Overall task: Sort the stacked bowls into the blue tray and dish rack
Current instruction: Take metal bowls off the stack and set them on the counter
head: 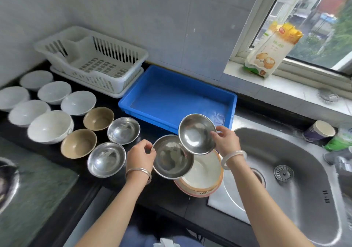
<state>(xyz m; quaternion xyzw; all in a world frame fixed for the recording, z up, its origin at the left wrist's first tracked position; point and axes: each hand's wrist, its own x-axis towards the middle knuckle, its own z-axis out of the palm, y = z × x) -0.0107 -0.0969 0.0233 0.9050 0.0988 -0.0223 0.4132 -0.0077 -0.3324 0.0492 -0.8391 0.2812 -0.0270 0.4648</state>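
**Hands pinch two steel bowls by the rim: left hand [141, 156], right hand [225, 142]**

At the far left, white bowls [49, 127] crowd the counter, with the rack [91, 60] behind them at upper left. Next come two brown bowls [98, 118] and a steel pair [123, 130], set close together. Any bowl put down on this side could knock a neighbour, as little bare counter shows between them.

At lower centre the left hand curls its fingers over the near-left rim of the left bowl [172, 156], which is tilted. It is held at one edge only, so the far side could sag, and the smooth steel could slide out of the pinch.

Under it sits the stack [203, 176] of cream bowls. These look like ceramic, so a dropped steel bowl could chip them. The stack stands right at the sink [285, 170] edge, and a nudge might tip it in.

Just right, the right bowl [197, 133] overlaps the left bowl's upper edge. Whether they touch I cannot tell, but a clash there could jar either grip. The right hand pinches its right rim between thumb and fingertips.

Behind it lies the tray [179, 98], holding no bowl yet. A bowl carried low could catch the tray's near wall.
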